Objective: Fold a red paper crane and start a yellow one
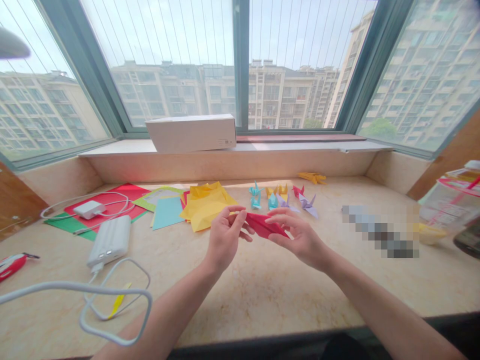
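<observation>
A folded piece of red origami paper [264, 226] is held above the stone counter, between both hands. My left hand [227, 232] pinches its left corner between thumb and fingers. On the right part of the paper, my right hand [296, 231] grips with thumb below and fingers above. Just beyond the hands stand several small folded paper cranes: a light blue crane [273, 201], a purple crane [308, 204], a red crane [298, 191] and a yellow crane [282, 189] among them. Left of them lies crumpled yellow paper [206, 205], close to my left hand.
Coloured sheets, including a light blue sheet [166, 213], lie at the left beside a white power bank [110, 241] and looping white cable [146, 305]. A white box [191, 133] sits on the window ledge. At right stands a clear plastic container [448, 202].
</observation>
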Demonstrator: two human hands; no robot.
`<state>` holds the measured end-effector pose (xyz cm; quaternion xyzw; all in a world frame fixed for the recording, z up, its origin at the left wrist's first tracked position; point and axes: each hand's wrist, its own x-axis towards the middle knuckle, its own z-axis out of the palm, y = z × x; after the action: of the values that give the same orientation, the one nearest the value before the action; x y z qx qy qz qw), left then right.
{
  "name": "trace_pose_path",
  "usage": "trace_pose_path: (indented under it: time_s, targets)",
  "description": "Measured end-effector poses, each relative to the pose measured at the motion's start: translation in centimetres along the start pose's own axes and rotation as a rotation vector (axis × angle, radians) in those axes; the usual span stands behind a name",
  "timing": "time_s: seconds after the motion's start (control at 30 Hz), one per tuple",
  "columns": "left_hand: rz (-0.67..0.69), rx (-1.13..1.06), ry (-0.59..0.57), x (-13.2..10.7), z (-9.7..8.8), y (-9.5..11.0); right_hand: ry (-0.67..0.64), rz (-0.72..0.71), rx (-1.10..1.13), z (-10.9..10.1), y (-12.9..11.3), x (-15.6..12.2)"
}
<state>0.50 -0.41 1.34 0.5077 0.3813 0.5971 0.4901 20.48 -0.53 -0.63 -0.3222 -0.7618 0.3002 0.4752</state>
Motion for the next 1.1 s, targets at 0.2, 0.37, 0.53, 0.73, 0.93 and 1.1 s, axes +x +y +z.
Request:
trace_pose_path:
  time_s: [0.2,0.37,0.53,0.73,0.93,1.1]
  targets:
    - [0.017,-0.011,0.05,0.1,0.0,0.2,-0.062,0.182,0.164,0.2,-0.3,-0.1]
    - [0.012,0.0,0.042,0.1,-0.1,0.1,0.086,0.188,0.231,0.2,0.4,0.1]
    - [0.047,0.097,-0.024,0.1,-0.4,0.1,0.07,0.232,0.262,-0.5,0.4,0.2]
    - [0.017,0.135,-0.096,0.3,-0.5,-0.1,0.086,0.239,0.27,-1.1,0.1,0.5]
    - [0.028,0.11,-0.087,0.5,-0.5,0.0,0.1,0.232,0.271,-1.6,0.1,0.6]
    - [0.016,0.131,-0.115,0.3,-0.6,0.2,0.067,0.193,0.253,-1.8,0.0,0.6]
